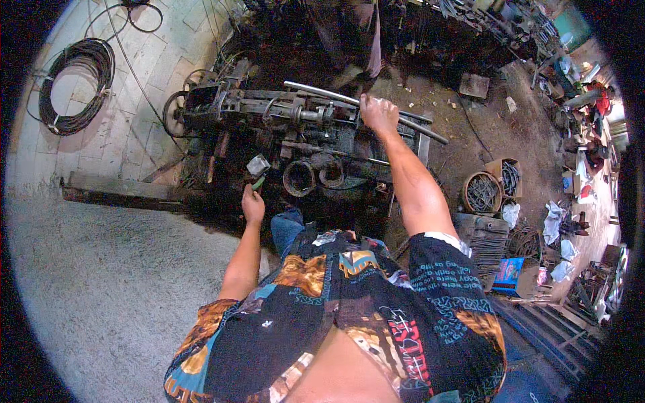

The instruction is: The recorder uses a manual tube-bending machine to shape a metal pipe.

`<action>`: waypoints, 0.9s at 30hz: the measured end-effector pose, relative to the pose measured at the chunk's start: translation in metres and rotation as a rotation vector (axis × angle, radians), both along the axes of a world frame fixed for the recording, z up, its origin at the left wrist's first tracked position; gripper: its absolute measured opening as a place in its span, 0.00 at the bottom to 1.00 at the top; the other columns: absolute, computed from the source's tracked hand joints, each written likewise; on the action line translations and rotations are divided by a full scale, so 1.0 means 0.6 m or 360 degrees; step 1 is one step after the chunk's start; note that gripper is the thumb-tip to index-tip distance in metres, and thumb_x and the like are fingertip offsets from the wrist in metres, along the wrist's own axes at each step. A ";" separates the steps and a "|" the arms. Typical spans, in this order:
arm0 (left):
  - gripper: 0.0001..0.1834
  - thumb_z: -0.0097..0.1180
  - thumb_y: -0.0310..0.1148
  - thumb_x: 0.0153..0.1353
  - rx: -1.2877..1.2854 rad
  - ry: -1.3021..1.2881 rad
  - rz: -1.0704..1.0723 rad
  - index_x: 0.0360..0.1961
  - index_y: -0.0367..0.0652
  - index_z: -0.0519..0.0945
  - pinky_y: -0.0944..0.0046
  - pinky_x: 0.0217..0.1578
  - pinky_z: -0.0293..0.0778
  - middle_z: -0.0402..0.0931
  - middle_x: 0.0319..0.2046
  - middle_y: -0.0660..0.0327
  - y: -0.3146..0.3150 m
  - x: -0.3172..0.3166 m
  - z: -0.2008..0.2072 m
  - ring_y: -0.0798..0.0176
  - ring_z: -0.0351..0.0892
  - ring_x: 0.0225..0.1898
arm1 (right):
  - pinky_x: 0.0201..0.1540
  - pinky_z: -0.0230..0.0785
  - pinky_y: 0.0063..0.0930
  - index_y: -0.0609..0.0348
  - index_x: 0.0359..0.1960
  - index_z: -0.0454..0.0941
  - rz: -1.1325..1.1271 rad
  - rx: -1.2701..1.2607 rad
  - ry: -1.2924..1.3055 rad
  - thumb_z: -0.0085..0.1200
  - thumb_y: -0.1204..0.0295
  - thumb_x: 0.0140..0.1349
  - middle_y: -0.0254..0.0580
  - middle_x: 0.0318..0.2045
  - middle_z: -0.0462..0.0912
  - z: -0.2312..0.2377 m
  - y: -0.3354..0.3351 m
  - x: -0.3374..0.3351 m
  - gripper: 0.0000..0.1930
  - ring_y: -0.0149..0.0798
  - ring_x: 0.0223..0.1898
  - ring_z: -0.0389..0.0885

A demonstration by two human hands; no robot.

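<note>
My right hand (379,113) is closed around a long bare metal rod (322,92), which lies slantwise over the right part of a dark, greasy machine resembling a lathe (269,111). My left hand (252,204), lower and left, is closed on the green handle of a tool with a pale square head (257,165). Whether it is a brush or a scraper I cannot tell. That tool is at the machine's near side, left of two round metal rings (299,178). The underside of my right hand's grip is hidden.
A wheel (176,114) sits at the machine's left end. A long beam (121,188) lies along the floor at left. Coiled black cable (77,86) lies by the wall. Boxes of metal parts (482,191) stand at right, near a blue carton (508,274).
</note>
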State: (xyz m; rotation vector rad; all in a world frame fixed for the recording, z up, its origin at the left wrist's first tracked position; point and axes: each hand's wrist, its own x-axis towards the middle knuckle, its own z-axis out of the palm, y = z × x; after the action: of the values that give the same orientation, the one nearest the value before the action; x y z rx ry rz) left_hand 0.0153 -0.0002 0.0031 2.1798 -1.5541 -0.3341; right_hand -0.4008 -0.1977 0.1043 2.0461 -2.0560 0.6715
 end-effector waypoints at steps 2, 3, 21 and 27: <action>0.21 0.43 0.28 0.61 0.0028 0.0038 0.0003 0.54 0.28 0.70 0.57 0.61 0.60 0.68 0.55 0.42 0.000 -0.001 0.000 0.45 0.66 0.59 | 0.28 0.75 0.44 0.56 0.20 0.80 -0.0032 -0.0001 -0.0090 0.42 0.56 0.62 0.50 0.18 0.81 0.007 0.004 0.003 0.21 0.50 0.22 0.82; 0.21 0.43 0.28 0.61 -0.0005 0.0031 -0.0012 0.54 0.28 0.70 0.57 0.61 0.60 0.68 0.55 0.42 0.001 -0.001 0.000 0.45 0.66 0.59 | 0.28 0.75 0.44 0.56 0.20 0.80 -0.0048 0.0041 -0.0090 0.42 0.56 0.62 0.50 0.18 0.81 0.010 0.006 0.004 0.21 0.50 0.22 0.82; 0.21 0.44 0.27 0.60 0.0009 0.0042 0.0030 0.54 0.29 0.70 0.57 0.59 0.62 0.69 0.55 0.42 -0.001 -0.005 0.006 0.46 0.67 0.58 | 0.28 0.76 0.43 0.55 0.20 0.79 -0.0067 0.0020 -0.0154 0.42 0.57 0.61 0.50 0.19 0.81 0.019 0.007 0.005 0.20 0.50 0.22 0.82; 0.21 0.44 0.28 0.61 -0.0017 0.0036 0.0011 0.54 0.29 0.70 0.58 0.60 0.62 0.69 0.55 0.43 -0.001 0.002 -0.006 0.46 0.67 0.58 | 0.27 0.76 0.45 0.55 0.20 0.80 -0.0069 0.0028 -0.0099 0.42 0.57 0.61 0.49 0.19 0.81 0.016 0.006 0.008 0.20 0.49 0.22 0.82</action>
State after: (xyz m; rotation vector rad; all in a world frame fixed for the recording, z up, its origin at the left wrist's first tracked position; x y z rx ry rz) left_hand 0.0165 -0.0010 -0.0002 2.1657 -1.5324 -0.3463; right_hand -0.3961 -0.1940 0.1141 2.0084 -2.1406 0.7210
